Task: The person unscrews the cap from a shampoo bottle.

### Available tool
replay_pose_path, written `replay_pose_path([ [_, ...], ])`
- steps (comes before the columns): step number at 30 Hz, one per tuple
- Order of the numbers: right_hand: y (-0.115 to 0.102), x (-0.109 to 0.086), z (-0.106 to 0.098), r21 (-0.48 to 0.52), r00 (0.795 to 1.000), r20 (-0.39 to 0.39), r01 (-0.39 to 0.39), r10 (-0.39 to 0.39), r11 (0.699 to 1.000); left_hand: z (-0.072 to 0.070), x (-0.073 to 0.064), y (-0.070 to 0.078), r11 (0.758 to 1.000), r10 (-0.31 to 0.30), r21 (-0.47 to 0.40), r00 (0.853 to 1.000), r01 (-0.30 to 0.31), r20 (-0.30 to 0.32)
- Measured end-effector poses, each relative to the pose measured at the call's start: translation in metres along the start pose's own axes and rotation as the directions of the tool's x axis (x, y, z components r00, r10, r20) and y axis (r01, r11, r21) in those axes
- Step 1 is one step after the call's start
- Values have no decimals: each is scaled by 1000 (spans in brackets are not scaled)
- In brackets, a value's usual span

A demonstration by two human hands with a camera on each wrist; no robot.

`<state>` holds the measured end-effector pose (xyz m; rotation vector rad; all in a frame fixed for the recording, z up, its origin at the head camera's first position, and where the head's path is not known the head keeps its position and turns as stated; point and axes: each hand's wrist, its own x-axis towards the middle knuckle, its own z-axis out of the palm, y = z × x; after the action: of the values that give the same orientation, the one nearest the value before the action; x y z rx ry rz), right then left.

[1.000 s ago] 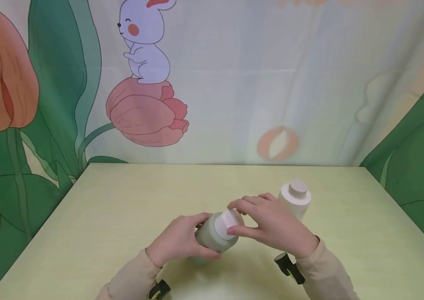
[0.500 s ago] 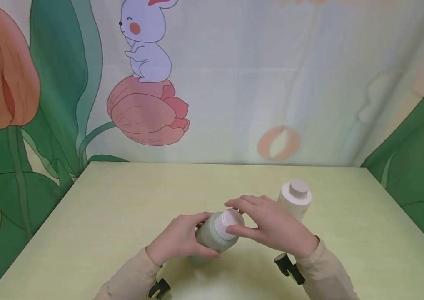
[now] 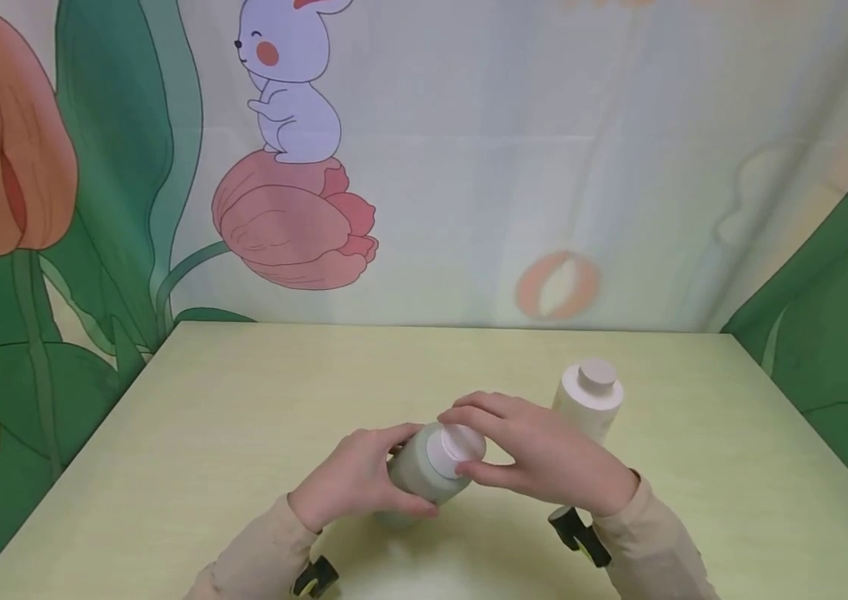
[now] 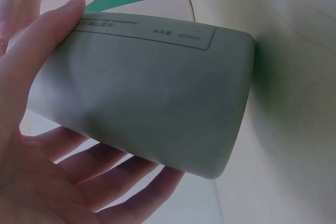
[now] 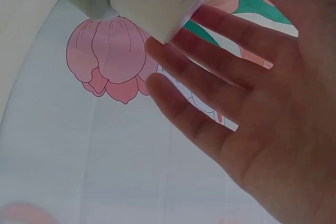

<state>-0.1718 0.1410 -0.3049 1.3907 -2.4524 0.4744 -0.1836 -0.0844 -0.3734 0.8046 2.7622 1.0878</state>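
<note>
A green shampoo bottle (image 3: 415, 467) is tilted over the table, its white cap (image 3: 450, 450) leaning up and to the right. My left hand (image 3: 356, 475) grips its body; in the left wrist view the thumb lies along one side and the fingers wrap the other. The bottle's base (image 4: 231, 103) is close over the tabletop there, with small print showing on its side. My right hand (image 3: 544, 450) holds the cap between thumb and fingertips. Seen from the right wrist, fingers (image 5: 184, 66) reach around the cap's edge.
Beyond my right hand, a white bottle (image 3: 581, 408) stands upright on the pale table (image 3: 304, 383), partly hidden by that hand. Behind the table's far edge hangs a curtain (image 3: 461, 208) printed with a rabbit and tulips. Black wrist cameras (image 3: 580, 536) sit at both cuffs.
The right hand's fingers have moved left and closer over the cap, covering its top edge. The left hand and bottle have barely shifted.
</note>
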Motion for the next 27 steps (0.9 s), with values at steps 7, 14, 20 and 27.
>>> replay_pose_path([
  [7, 0, 1, 2, -38, 985, -46, -169, 167, 985, 0, 0, -1, 1000, -4, 12, 1000, 4, 0],
  [14, 0, 0, 3, -102, 985, -57, -166, 161, 981, -1, 1, -1, 1000, -8, 18, 1000, 8, 8],
  [20, 1, 1, 2, -97, 998, -65, -21, 15, 995, -1, 1, -1, 1000, 2, 26, 1000, -2, 0],
  [27, 0, -1, 2, -90, 992, -71, -114, 107, 989, -1, 0, -1, 1000, 2, 11, 1000, -2, -2],
])
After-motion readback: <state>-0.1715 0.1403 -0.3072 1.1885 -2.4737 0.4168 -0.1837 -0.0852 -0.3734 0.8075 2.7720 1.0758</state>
